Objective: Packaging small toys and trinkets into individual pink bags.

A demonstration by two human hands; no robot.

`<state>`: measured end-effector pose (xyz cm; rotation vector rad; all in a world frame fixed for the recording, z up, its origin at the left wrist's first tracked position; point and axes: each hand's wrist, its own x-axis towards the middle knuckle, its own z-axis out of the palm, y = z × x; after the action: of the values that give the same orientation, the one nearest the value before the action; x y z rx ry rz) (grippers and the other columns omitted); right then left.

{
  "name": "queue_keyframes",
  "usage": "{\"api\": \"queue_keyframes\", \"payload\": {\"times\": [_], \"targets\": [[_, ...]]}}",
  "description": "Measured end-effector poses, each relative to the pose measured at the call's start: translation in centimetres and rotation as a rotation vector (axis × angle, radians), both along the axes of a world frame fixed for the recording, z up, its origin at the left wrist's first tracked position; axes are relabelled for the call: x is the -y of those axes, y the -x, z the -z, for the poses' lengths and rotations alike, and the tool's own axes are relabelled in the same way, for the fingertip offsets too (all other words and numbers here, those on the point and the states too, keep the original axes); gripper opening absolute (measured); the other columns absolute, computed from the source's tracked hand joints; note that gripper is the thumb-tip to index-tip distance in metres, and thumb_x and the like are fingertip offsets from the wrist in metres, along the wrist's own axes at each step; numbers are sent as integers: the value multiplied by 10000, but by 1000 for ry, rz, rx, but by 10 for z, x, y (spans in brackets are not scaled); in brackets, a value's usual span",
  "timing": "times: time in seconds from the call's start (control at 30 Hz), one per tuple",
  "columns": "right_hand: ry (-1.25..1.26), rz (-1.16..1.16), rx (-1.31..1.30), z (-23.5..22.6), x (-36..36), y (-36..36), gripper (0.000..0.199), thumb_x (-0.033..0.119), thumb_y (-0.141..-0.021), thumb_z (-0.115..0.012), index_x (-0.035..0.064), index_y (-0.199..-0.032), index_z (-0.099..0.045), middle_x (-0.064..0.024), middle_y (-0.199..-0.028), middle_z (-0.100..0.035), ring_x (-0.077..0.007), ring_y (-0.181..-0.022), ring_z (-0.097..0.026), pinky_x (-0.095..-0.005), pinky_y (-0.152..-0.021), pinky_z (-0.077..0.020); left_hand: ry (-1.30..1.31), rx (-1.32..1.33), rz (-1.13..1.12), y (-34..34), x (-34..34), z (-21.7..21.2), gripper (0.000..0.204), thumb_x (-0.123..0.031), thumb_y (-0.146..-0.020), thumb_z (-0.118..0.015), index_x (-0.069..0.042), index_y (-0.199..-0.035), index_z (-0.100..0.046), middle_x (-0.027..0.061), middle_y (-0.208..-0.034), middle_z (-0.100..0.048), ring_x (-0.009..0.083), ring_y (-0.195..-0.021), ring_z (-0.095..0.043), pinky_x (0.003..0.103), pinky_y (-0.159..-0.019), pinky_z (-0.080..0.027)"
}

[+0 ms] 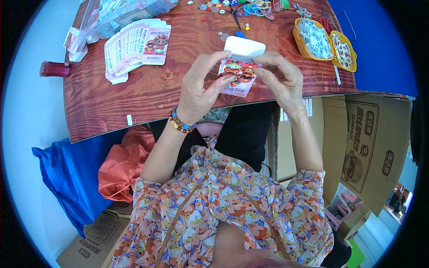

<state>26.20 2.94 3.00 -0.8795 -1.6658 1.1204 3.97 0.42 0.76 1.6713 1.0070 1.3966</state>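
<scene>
Over the table's near edge I hold a small pink printed card box (237,90) with cartoon characters on its front. Its white flap (245,46) stands up at the far end. My left hand (199,87) pinches the box's left side, thumb across the printed front and forefinger at the top edge. On the right side, my right hand (282,79) grips it between thumb and fingers near the flap fold. The fingers partly cover the print. Whether anything is inside the box cannot be seen.
To the left lies a fanned stack of similar pink boxes (134,47), below a clear plastic bin (117,22). Two yellow baskets (298,42) of small packets and pieces stand at right. Loose trinkets (257,11) lie at the far side. A dark red jar (54,69) sits at the left edge.
</scene>
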Motion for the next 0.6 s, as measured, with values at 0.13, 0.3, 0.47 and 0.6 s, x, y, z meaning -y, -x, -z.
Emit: {"api": "queue_keyframes", "payload": {"times": [0.13, 0.3, 0.47, 0.6], "targets": [[-102, -87, 57, -8, -4, -2, 176, -30, -887, -669, -14, -1062, -676, -102, -1128, -637, -134, -993, -645, -243, -818, -546, 242, 221, 218, 3, 2, -14, 395, 17, -869, -702, -30, -1245, -588, 63, -1113, -604, 146, -1033, -655, 274, -848, -567], [-65, -145, 183, -13, -4, -2, 167, -8, -886, -674, -13, -1053, -683, -129, -1177, -631, -161, -1018, -644, -276, -834, -556, 359, 181, 233, 9, 7, -7, 341, 17, -876, -691, -11, -1203, -597, 53, -1098, -598, 126, -974, -667, 263, -831, -575], [-158, -156, 261, -8, -2, -3, 175, 30, -892, -680, -8, -1063, -681, -130, -1162, -652, -160, -1015, -646, -284, -839, -551, 300, 85, 134, 6, 14, -5, 306, 9, -879, -689, -15, -1177, -619, 55, -1071, -603, 122, -907, -670, 262, -779, -571], [90, -24, 5, -14, 12, 10, 154, 80, -935, -659, 4, -1065, -689, -102, -1102, -679, -127, -969, -636, -243, -814, -521, 217, 14, 107, 6, 17, -3, 315, -9, -866, -707, -26, -1172, -634, 64, -1050, -627, 140, -871, -672, 269, -754, -567]]}}
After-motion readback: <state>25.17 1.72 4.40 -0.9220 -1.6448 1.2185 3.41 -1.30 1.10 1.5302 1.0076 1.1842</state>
